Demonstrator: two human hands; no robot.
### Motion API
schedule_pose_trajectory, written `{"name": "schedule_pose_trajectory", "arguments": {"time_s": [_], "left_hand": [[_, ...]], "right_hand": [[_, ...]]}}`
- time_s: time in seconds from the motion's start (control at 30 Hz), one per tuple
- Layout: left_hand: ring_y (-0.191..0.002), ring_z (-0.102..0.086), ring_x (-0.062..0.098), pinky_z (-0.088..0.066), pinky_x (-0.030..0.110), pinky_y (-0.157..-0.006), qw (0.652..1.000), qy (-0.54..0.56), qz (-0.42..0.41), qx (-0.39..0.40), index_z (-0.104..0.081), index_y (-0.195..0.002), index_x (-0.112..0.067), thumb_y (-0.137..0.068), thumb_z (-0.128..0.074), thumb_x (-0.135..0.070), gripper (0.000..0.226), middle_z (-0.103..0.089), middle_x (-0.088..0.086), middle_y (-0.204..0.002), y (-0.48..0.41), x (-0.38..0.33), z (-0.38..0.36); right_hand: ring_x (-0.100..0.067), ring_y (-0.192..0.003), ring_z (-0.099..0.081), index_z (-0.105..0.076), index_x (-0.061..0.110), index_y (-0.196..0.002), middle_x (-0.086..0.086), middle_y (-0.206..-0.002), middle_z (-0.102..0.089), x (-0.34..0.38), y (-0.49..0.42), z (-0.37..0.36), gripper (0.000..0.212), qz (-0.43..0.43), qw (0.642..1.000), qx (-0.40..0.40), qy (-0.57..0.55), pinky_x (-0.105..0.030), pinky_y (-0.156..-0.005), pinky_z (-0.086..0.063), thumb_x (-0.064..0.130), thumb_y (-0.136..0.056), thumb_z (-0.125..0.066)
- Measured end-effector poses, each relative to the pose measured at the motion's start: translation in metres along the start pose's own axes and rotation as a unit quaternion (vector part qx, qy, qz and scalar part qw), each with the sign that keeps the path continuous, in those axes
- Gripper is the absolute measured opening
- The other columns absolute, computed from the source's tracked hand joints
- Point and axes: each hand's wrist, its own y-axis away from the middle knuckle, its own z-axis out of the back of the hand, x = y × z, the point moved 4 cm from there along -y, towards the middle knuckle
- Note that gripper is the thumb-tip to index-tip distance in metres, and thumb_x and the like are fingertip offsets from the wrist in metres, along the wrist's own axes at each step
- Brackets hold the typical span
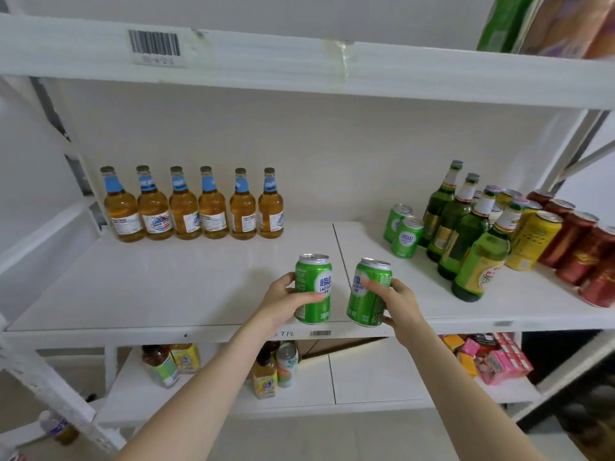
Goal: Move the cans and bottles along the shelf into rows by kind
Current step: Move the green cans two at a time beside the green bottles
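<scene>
Left hand gripping green can, right hand gripping second green can (both upright, front edge of shelf)

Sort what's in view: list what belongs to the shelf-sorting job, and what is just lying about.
Job:
left hand holding green can
right hand holding second green can
two more green cans
amber bottles
green bottles
yellow can
red cans

Lying about:
lower-shelf drinks
pink boxes
top-shelf packets
</scene>
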Motion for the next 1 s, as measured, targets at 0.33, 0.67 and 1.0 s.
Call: {"name": "schedule_pose_trajectory", "arguments": {"time_s": [0.33, 0.67, 1.0], "left_hand": [[-0.099, -0.068, 0.014, -0.053, 0.030, -0.081, 1.000, -0.019, -0.001, 0.021, -0.063, -0.116, -0.024, -0.069, -0.088, -0.025, 0.053, -0.072, -0.001, -0.109, -0.079, -0.013, -0.112], [-0.099, -0.068, 0.013, -0.052, 0.028, -0.078, 0.999, -0.001, 0.020, -0.031, -0.062, -0.116, -0.024, -0.063, -0.092, -0.030, 0.061, -0.069, -0.003, -0.113, -0.098, -0.004, -0.199], [-0.098, -0.070, 0.012, -0.052, 0.025, -0.075, 0.996, 0.004, 0.021, -0.086, -0.061, -0.119, -0.021, -0.062, -0.092, -0.021, 0.064, -0.071, -0.001, -0.114, -0.119, 0.009, -0.203]], "right_hand": [[-0.016, -0.087, -0.070, -0.065, 0.012, -0.110, -0.006, -0.102, -0.074, 0.011, -0.070, 0.106, 0.045, 0.005, 0.999, -0.033, -0.021, -0.032, -0.066, -0.052, 0.025, -0.072, -0.086], [-0.020, -0.096, -0.068, -0.064, 0.014, -0.108, -0.004, -0.105, -0.072, 0.014, -0.114, 0.181, 0.045, 0.001, 1.000, 0.010, -0.004, -0.032, -0.070, -0.052, 0.026, -0.071, -0.087], [-0.022, -0.097, -0.071, -0.063, 0.015, -0.114, -0.003, -0.105, -0.075, -0.003, -0.159, 0.170, 0.054, 0.001, 0.997, 0.076, -0.021, -0.039, -0.087, -0.056, 0.024, -0.067, -0.090]]}}
